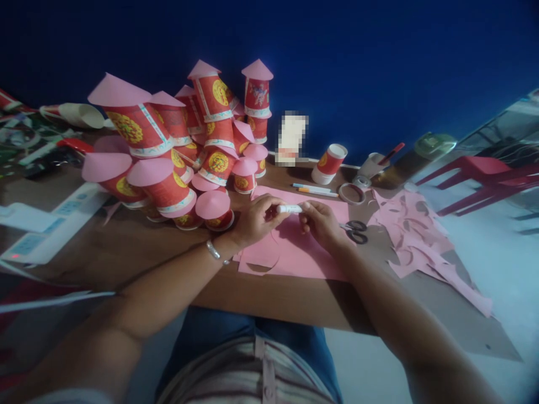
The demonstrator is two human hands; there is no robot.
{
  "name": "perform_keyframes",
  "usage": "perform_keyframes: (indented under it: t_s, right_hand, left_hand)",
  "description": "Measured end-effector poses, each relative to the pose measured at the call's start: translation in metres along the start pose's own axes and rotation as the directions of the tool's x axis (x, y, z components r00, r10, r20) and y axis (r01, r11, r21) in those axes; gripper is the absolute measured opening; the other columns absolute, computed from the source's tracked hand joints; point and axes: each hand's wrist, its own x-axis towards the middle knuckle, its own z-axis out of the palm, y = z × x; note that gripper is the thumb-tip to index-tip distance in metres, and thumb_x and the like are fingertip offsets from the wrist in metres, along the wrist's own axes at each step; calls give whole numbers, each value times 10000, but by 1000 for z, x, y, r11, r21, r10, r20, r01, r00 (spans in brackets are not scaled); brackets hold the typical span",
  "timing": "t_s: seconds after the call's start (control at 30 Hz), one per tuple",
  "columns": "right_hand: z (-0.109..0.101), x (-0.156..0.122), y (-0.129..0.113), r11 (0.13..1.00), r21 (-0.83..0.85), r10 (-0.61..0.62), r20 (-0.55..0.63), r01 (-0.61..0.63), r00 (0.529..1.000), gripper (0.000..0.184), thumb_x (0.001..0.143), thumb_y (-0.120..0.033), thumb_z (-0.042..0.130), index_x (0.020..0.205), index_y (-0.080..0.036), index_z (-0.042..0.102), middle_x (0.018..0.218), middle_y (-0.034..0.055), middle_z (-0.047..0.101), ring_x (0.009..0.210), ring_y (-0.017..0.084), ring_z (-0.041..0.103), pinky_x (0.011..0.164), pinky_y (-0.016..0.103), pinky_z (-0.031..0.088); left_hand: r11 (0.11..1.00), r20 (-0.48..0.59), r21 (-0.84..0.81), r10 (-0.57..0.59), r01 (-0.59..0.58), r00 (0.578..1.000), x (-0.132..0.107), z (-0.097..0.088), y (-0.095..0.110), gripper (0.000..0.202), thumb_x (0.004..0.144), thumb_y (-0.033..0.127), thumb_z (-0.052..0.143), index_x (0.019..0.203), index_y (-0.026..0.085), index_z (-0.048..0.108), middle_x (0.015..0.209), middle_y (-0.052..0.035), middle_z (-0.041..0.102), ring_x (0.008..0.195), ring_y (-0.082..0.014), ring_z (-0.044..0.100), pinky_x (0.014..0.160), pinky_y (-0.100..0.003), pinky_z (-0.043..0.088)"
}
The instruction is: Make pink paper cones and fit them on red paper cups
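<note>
Over the pink paper sheets I hold a small white tube, which looks like a glue stick. My left hand is closed around its left end. The fingers of my right hand pinch its right end. Beneath my hands the sheets lie stacked, with a curved cut shape at the lower left. Scissors with black handles rest just right of my right hand, their blades partly hidden. Left of my left hand stands a pile of red paper cups with pink cone roofs.
Behind the paper lie two pens and a tape roll. A red-and-white cup, a cup holding a red pen and a large bottle stand farther back. Paper scraps spread rightward; a power strip lies left.
</note>
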Motion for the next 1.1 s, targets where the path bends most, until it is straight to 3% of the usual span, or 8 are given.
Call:
perform_keyframes:
  t_s: [0.2,0.33,0.4,0.5,0.63,0.8,0.93,1.1]
  right_hand:
    - [1,-2,-1,998,-34,55,1,-55,998,528,777,-655,773,601,-196,580,480,-35,534,383,85,449,395,232,401]
    - [5,0,-3,997,78,-16,-22,17,1000,426,672,-566,883,783,-199,698,585,-44,575,489,96,506,471,235,454]
    - [5,0,-9,993,93,-72,-43,76,996,387,642,-467,923,865,-218,728,640,-55,575,524,89,486,527,245,491]
    - [2,-1,-20,974,-35,-226,-133,223,965,296,700,-422,893,837,-231,713,730,-36,602,577,94,491,577,260,515]
    - [-3,-8,-32,874,-378,-374,-124,305,919,269,775,-441,843,855,-228,699,833,12,678,700,145,596,636,291,531]
    - [3,-19,-34,735,-601,-378,19,313,926,222,812,-405,821,814,-218,701,822,35,706,735,178,627,671,328,532]
    - [9,-26,-28,690,-649,-349,88,320,933,235,805,-410,832,807,-225,686,795,34,685,725,182,616,677,339,532]
    - [9,-25,-19,638,-697,-357,110,328,928,222,841,-410,798,809,-231,670,803,36,684,689,175,607,653,335,510]
  left_hand:
    - [1000,30,-15,-22,22,999,0,-2,3,99,938,289,659,950,193,637,829,-14,682,721,-122,603,691,-274,509]
    - [995,47,-63,-72,75,996,-1,1,2,111,928,282,673,978,190,636,868,-19,687,730,-114,606,659,-246,498]
    - [988,61,-109,-104,110,993,-2,4,-2,215,894,277,714,1062,185,616,921,-26,684,735,-112,607,641,-236,494]
    - [983,61,-106,-144,149,988,-4,6,-9,353,869,228,703,1181,175,546,957,-30,651,716,-112,581,645,-249,499]
    - [967,119,183,-202,179,972,-5,5,-14,274,823,115,636,1070,200,555,990,-33,623,810,-148,598,726,-292,503]
    - [897,287,414,-290,155,913,-6,5,-11,153,813,142,665,910,217,573,950,-36,647,832,-203,608,640,-332,438]
    - [892,377,437,-299,116,876,-7,6,-12,116,827,131,635,814,222,564,855,-31,644,825,-214,602,637,-341,407]
    - [887,396,444,-320,126,860,-7,6,-14,101,833,145,629,798,221,573,858,-34,660,822,-221,605,652,-344,410]
